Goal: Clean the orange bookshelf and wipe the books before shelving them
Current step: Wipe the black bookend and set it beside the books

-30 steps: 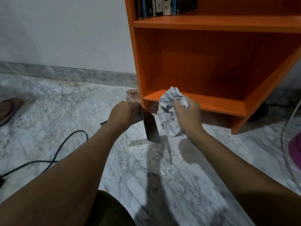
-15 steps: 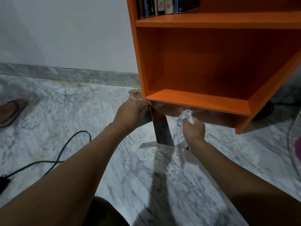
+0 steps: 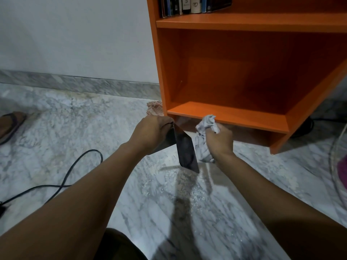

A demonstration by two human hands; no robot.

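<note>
My left hand (image 3: 150, 131) grips a thin dark book (image 3: 185, 151) by its top edge, so that it hangs cover-side toward the right, just in front of the orange bookshelf (image 3: 225, 117). My right hand (image 3: 218, 140) is closed around a crumpled white checked cloth (image 3: 203, 145), pressed against the book's right face. The shelf's lower compartment holds nothing. Several books (image 3: 189, 4) stand upright on the shelf above, at its left end.
A pinkish rag (image 3: 155, 108) lies on the marble floor beside the shelf's left side. A black cable (image 3: 78, 166) loops across the floor at left. A sandal (image 3: 10, 124) sits at the far left edge. A thin wire hoop and something pink (image 3: 342, 167) are at right.
My right hand with the cloth went down along the book's face, then came back up a little. The left hand keeps holding the book in about the same place.
</note>
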